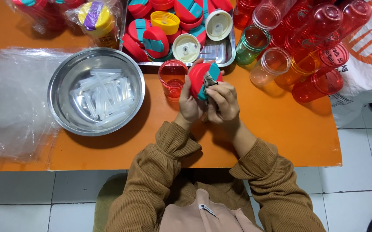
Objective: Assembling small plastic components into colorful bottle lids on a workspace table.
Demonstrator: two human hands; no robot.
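Two hands hold a red lid over an orange table

The left hand [189,103] wraps its fingers around the left side of the red lid [203,78], and the right hand [223,101] pinches the lid's lower right edge, so the lid sits between both hands, just beside a small red cup [172,78] and near a metal bowl [65,77] of clear straws [102,92]

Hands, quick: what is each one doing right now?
Left hand: closed around the red and teal lid.
Right hand: closed, fingers on the same lid, pinching a small dark strap-like piece at it.
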